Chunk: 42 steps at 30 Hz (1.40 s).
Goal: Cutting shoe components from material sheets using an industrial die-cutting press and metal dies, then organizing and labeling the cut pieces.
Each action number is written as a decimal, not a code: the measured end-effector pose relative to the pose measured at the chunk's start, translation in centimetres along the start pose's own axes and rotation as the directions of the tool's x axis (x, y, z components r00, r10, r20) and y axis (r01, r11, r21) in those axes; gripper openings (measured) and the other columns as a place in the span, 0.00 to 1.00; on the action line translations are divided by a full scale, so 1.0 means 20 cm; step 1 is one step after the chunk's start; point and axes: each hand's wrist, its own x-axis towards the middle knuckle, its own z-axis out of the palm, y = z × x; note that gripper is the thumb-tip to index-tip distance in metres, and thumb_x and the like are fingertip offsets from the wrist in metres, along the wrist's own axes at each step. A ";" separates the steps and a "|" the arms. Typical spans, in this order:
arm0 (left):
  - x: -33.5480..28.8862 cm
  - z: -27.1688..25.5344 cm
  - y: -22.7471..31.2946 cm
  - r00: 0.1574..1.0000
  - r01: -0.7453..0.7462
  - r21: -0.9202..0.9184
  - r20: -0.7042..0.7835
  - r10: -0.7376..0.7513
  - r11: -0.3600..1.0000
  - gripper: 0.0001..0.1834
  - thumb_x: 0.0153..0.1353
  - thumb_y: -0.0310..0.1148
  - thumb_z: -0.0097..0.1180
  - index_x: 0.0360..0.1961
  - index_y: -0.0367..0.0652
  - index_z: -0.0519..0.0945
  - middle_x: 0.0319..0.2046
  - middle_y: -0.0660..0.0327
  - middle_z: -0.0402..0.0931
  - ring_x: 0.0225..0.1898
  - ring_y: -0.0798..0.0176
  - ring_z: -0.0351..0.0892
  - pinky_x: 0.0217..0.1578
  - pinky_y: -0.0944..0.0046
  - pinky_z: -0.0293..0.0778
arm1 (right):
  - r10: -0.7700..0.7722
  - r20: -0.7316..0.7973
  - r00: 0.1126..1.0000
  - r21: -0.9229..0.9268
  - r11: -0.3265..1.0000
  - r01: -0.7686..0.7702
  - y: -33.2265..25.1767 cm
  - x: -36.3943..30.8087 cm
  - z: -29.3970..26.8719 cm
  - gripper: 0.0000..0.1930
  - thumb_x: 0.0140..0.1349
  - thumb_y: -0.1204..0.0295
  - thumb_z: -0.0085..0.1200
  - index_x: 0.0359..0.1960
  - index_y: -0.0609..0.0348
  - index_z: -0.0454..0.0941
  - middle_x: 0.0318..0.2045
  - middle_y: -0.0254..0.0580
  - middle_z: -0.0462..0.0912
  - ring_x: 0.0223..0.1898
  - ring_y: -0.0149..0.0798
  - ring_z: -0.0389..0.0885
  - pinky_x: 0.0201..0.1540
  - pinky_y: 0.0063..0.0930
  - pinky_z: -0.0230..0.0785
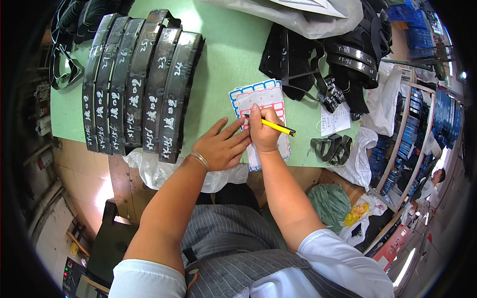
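Observation:
My right hand (265, 133) grips a yellow marker pen (282, 128), its tip pointing left at the label sheets. Under it lies a small stack of label sheets (272, 97), with red-bordered blank labels on top and blue-bordered ones showing around the edges. My left hand (221, 147) rests flat with fingers extended, the fingertips at the left edge of the stack. A thin bracelet (200, 161) circles the left wrist. Both hands are over the front edge of the green tabletop (211, 94).
Several curved dark strips (154, 84) with white handwriting stand side by side at left. At right lie bundled black strips (353, 59), a handwritten paper slip (336, 120) and black loops (332, 149). White plastic (308, 22) covers the far edge. A rack (405, 144) holds blue items; a person (431, 185) is beyond.

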 end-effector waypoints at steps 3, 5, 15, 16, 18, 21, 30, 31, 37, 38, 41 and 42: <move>0.00 0.00 0.00 1.000 0.002 -0.007 -0.009 -0.002 1.000 0.22 0.50 0.42 0.57 0.48 0.54 0.78 0.55 0.67 0.72 0.63 0.59 0.65 0.60 0.48 0.61 | 0.011 0.017 1.000 0.043 0.999 -0.011 0.00 0.00 0.00 0.14 0.61 0.71 0.58 0.19 0.58 0.70 0.14 0.39 0.75 0.14 0.35 0.74 0.18 0.28 0.65; 0.00 0.00 0.00 1.000 0.001 -0.008 -0.018 -0.001 1.000 0.22 0.50 0.42 0.57 0.48 0.53 0.78 0.55 0.67 0.72 0.63 0.59 0.65 0.60 0.48 0.61 | -0.001 0.019 1.000 0.044 0.999 0.000 0.01 0.00 0.00 0.14 0.61 0.70 0.58 0.19 0.58 0.70 0.14 0.39 0.75 0.14 0.35 0.74 0.18 0.28 0.65; -0.01 0.01 0.00 1.000 0.001 0.000 -0.005 -0.001 1.000 0.23 0.50 0.42 0.56 0.50 0.54 0.76 0.56 0.67 0.72 0.64 0.59 0.64 0.61 0.48 0.61 | 0.012 0.014 1.000 0.034 0.999 -0.012 0.01 0.00 0.00 0.14 0.61 0.70 0.58 0.19 0.58 0.70 0.13 0.39 0.75 0.14 0.35 0.73 0.18 0.29 0.64; -0.01 0.01 0.00 1.000 0.004 0.002 -0.006 -0.004 1.000 0.23 0.51 0.42 0.56 0.50 0.54 0.76 0.56 0.67 0.72 0.64 0.59 0.64 0.61 0.47 0.61 | 0.012 0.014 1.000 0.035 0.999 -0.012 0.01 0.00 0.00 0.14 0.61 0.70 0.58 0.19 0.58 0.70 0.13 0.39 0.75 0.14 0.35 0.73 0.18 0.29 0.64; -0.01 0.02 0.00 1.000 0.004 0.000 -0.006 -0.004 1.000 0.23 0.51 0.42 0.56 0.50 0.54 0.76 0.56 0.67 0.72 0.64 0.59 0.64 0.61 0.47 0.61 | -0.010 0.031 0.999 0.007 1.000 0.010 0.02 0.00 -0.01 0.15 0.61 0.70 0.58 0.18 0.57 0.70 0.13 0.39 0.75 0.14 0.35 0.73 0.17 0.29 0.63; -0.01 0.02 0.00 1.000 0.005 0.000 -0.011 -0.005 1.000 0.23 0.51 0.42 0.56 0.50 0.54 0.76 0.56 0.67 0.72 0.64 0.59 0.65 0.61 0.47 0.61 | -0.017 0.019 1.000 0.023 1.000 0.017 0.02 0.00 0.00 0.15 0.61 0.71 0.58 0.18 0.57 0.70 0.13 0.39 0.74 0.13 0.35 0.72 0.17 0.29 0.63; 0.01 0.01 0.00 1.000 0.001 -0.010 -0.005 -0.001 1.000 0.22 0.51 0.42 0.56 0.49 0.54 0.77 0.56 0.68 0.72 0.63 0.59 0.65 0.60 0.48 0.62 | -0.026 0.014 1.000 0.008 1.000 0.025 0.03 0.00 -0.01 0.15 0.62 0.70 0.58 0.18 0.58 0.69 0.13 0.38 0.74 0.13 0.31 0.72 0.17 0.26 0.63; 0.01 0.01 0.00 1.000 0.003 -0.016 -0.007 -0.003 1.000 0.22 0.51 0.42 0.56 0.50 0.54 0.77 0.56 0.68 0.72 0.63 0.59 0.65 0.61 0.48 0.61 | -0.027 0.011 1.000 0.005 1.000 0.027 0.03 0.00 -0.01 0.15 0.62 0.70 0.58 0.18 0.58 0.69 0.13 0.38 0.74 0.13 0.31 0.72 0.17 0.26 0.63; -0.02 0.01 0.00 1.000 0.024 -0.001 0.009 -0.024 1.000 0.23 0.51 0.42 0.56 0.51 0.55 0.77 0.57 0.69 0.71 0.63 0.60 0.65 0.61 0.48 0.61 | 0.267 -0.010 0.964 0.316 0.915 -0.251 0.05 0.03 -0.08 0.15 0.63 0.70 0.57 0.20 0.58 0.68 0.12 0.37 0.77 0.15 0.25 0.74 0.20 0.21 0.66; -0.02 0.00 0.00 1.000 0.026 -0.001 0.008 -0.026 1.000 0.24 0.51 0.42 0.56 0.51 0.54 0.77 0.57 0.70 0.71 0.63 0.60 0.65 0.61 0.48 0.60 | 0.192 -0.006 0.981 0.213 0.959 -0.186 0.07 0.03 -0.11 0.15 0.65 0.72 0.55 0.22 0.59 0.65 0.15 0.37 0.76 0.16 0.26 0.76 0.20 0.20 0.69; 0.01 -0.01 0.00 1.000 0.021 -0.005 0.019 -0.021 1.000 0.24 0.50 0.42 0.57 0.52 0.54 0.77 0.57 0.69 0.71 0.64 0.60 0.65 0.62 0.49 0.60 | 0.168 0.032 0.985 0.183 0.968 -0.171 0.11 0.06 -0.15 0.15 0.65 0.72 0.55 0.21 0.59 0.65 0.15 0.37 0.76 0.16 0.26 0.76 0.20 0.20 0.69; 0.00 0.00 0.00 1.000 0.025 -0.014 0.011 -0.025 1.000 0.25 0.49 0.42 0.57 0.52 0.54 0.77 0.57 0.69 0.71 0.64 0.59 0.65 0.62 0.49 0.59 | 0.170 0.031 0.985 0.182 0.968 -0.172 0.10 0.06 -0.14 0.15 0.65 0.72 0.55 0.21 0.59 0.65 0.15 0.37 0.76 0.16 0.26 0.76 0.20 0.20 0.69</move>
